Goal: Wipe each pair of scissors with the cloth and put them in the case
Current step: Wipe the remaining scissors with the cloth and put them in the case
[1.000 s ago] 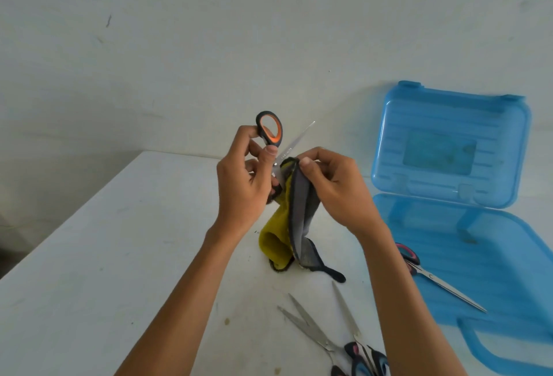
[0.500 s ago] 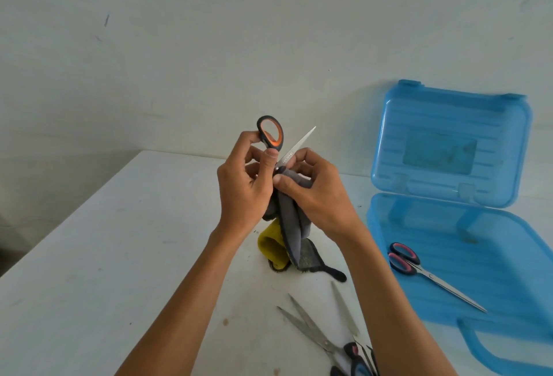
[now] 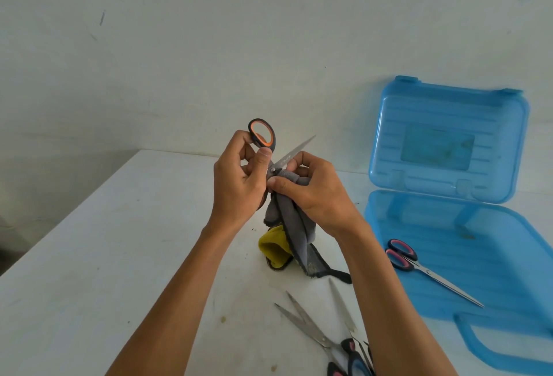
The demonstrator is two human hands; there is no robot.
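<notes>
At the near edge of the white surface [image 3: 89, 256] lie more scissors [image 3: 323, 336], some with blades spread, their tips pointing away and to the left, their dark handles partly cut off by the picture's edge. A little farther, the grey and yellow cloth [image 3: 287, 238] hangs down, and its bottom end rests on the surface. The right hand [image 3: 317, 190] has its fingers closed on the top of the cloth and presses it against the blade near the screw. The left hand [image 3: 239, 184] has its fingers closed on the handle of the orange and black scissors [image 3: 278, 154]. The shiny blade points up and to the right. To the right, the open blue case [image 3: 478, 256] holds red-handled scissors [image 3: 419, 265], tips pointing to the near right
</notes>
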